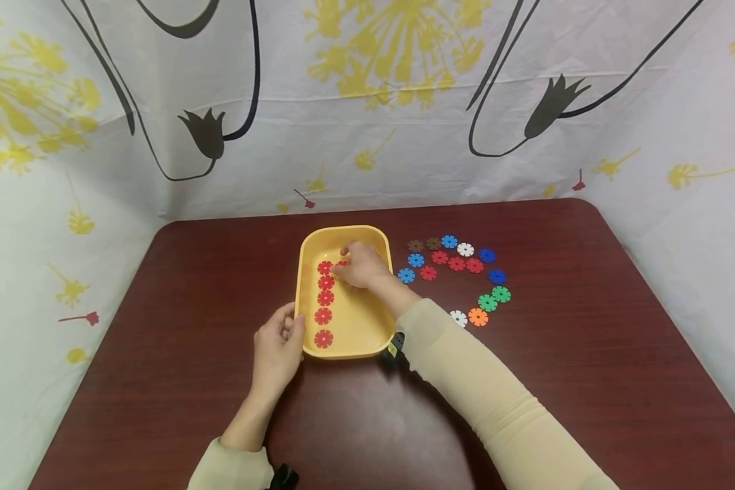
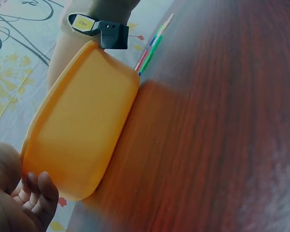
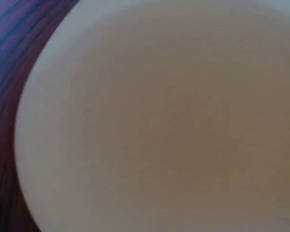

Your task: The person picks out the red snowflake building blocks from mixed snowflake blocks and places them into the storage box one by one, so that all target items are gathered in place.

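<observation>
A yellow tray [image 1: 367, 327] sits on the table with a column of red notched plastic discs [image 1: 325, 297] along its left side. My left hand [image 1: 277, 350] grips the tray's left rim near the front corner, thumb at the rim and fingers against the outer wall; the left wrist view shows this hand [image 2: 26, 198] at the tray wall [image 2: 82, 125]. Inside the tray's far half, my right hand [image 1: 364, 265] pinches another red disc [image 1: 343, 263], partly covered by the fingers. A blurred sleeve [image 3: 154, 121] fills most of the right wrist view, hiding that hand's work.
Right of the tray, brown, blue, white, green and orange discs [image 1: 487, 303] form a curved outline on the dark red wooden table [image 1: 588, 381]. Several red discs [image 1: 456, 263] lie within it. A patterned cloth [image 1: 392, 156] hangs behind the table and at its sides.
</observation>
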The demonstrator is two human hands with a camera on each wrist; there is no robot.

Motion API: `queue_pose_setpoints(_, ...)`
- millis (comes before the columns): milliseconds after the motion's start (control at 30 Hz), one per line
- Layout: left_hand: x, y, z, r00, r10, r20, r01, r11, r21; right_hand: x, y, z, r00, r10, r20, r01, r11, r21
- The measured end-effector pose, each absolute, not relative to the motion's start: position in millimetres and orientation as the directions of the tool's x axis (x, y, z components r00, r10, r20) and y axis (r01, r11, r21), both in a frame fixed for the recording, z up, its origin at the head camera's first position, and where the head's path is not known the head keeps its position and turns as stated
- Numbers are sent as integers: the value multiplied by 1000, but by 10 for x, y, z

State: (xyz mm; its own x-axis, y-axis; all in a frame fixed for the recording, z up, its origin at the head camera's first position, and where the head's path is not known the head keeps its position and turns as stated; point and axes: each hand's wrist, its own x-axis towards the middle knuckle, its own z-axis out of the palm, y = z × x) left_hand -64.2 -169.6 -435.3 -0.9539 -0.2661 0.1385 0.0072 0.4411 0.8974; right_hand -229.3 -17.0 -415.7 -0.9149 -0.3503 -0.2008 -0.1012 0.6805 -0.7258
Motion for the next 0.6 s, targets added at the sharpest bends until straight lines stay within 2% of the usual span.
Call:
queue_pose_setpoints(267,-648,-1694,-4361,-955,-260,141,13,439,899,-2275,-76,-4058,-908,-418,18,-224,449,-865)
queue_pose_setpoints(400,-656,-1695,-4351,-957,-256,134,8,442,897,-2273,34,-3975,-901,-428,70,-237,349,-907)
queue_pose_setpoints(600,-650,-1700,-4345,-957,-257,132,6,441,898,-2272,193,-3935,-905,-408,122,-249,272,-930)
